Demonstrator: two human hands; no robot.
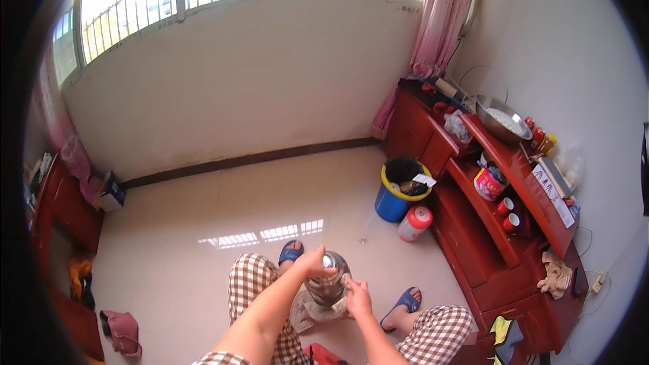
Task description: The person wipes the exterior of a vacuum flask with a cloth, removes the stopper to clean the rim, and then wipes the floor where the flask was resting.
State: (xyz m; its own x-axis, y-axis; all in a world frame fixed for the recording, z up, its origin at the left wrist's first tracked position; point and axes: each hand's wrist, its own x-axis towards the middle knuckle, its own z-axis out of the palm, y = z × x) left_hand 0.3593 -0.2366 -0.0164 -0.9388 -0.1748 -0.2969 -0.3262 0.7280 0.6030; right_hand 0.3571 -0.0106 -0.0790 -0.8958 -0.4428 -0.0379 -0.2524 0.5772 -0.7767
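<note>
A metal vessel with a dark, shiny round body (327,289) stands between the person's slippered feet, with a grey-beige cloth (305,309) around its base. My left hand (318,263) grips it at the top, by a pale round cap or opening (328,261). My right hand (355,291) is at its right side, with fingers closed on a small piece of light cloth (347,280) against the body. What lies under my fingers is partly hidden. A red object (324,355) shows at the lower edge between the legs.
A blue bin with a yellow rim (389,205) and a red-and-white container (415,223) stand at right, beside a red wooden cabinet (492,284). Blue slippers (408,300) are on the feet. A maroon bag (121,332) lies at lower left, near another red cabinet (76,213).
</note>
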